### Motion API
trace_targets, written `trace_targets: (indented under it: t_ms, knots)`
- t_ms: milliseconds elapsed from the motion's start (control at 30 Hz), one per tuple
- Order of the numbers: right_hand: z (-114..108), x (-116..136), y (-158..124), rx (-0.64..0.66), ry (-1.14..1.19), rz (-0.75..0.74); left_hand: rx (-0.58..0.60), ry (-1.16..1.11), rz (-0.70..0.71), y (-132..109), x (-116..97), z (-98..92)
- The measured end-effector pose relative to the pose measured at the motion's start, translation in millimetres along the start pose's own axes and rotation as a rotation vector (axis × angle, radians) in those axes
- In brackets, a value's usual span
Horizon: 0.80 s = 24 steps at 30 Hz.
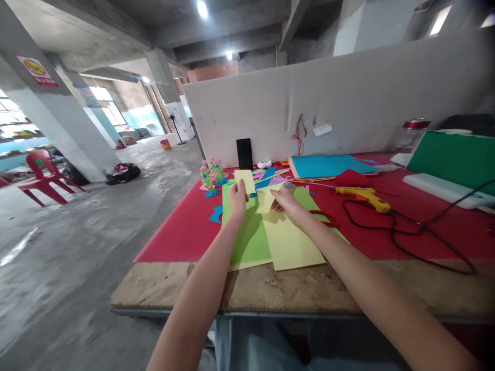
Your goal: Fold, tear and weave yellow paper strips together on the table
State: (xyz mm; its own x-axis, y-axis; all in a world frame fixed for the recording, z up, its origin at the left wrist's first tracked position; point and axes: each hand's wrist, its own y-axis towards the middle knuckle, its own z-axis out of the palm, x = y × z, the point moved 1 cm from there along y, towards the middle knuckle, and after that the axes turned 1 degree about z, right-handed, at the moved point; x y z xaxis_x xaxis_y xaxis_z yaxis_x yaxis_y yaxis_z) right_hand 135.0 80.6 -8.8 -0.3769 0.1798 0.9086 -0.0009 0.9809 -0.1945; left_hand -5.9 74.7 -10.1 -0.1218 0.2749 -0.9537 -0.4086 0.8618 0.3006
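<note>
Both of my hands are raised over the sheets on the table. My left hand pinches a small pale yellow paper piece, held upright. In my right hand is another pale yellow paper piece, tilted and a little larger. The two pieces are apart. Beneath them lie a green sheet and a pale yellow sheet that overlaps it. Red-handled scissors are partly hidden behind my right forearm. Blue and pink paper scraps lie just beyond my hands.
Small pink-and-green paper flower plants stand at the left rear by a black phone. To the right are a yellow glue gun with a black cord, blue sheets and a green board. A white partition rises behind.
</note>
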Motion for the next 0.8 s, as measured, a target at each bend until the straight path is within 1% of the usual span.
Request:
trace_targets:
  t_ms: [100, 200, 300, 400, 500, 600, 700, 800]
  knots:
    - [-0.7, -0.8, -11.4, 0.203, -0.012, 0.056, 0.047, -0.076, -0.047, 1.2, 1.6, 3.2]
    - [-7.8, -1.0, -19.7, 0.334, 0.018, 0.052, 0.119, -0.144, -0.106, 3.0, 3.3, 5.9]
    - [-17.8, 3.4, -23.2, 0.393, 0.155, -0.018, 0.251, -0.211, -0.160, 3.2, 1.4, 8.4]
    - [-29.0, 11.5, -22.8, 0.413, 0.356, -0.088, 0.446, -0.261, -0.216, -0.4, -4.4, 10.0]
    - [-40.3, 16.4, -18.3, 0.364, 0.521, -0.136, 0.643, -0.270, -0.280, -6.7, -9.6, 8.8]
    - [-52.0, 13.3, -9.3, 0.215, 0.639, -0.171, 0.788, -0.241, -0.339, -11.7, -10.7, 4.2]
    - [-67.2, 4.6, 0.5, 0.033, 0.706, -0.185, 0.887, -0.173, -0.400, -12.2, -8.2, -1.6]
    - [-87.9, -4.8, 5.1, -0.101, 0.716, -0.198, 0.931, -0.100, -0.441, -8.5, -5.5, -6.9]
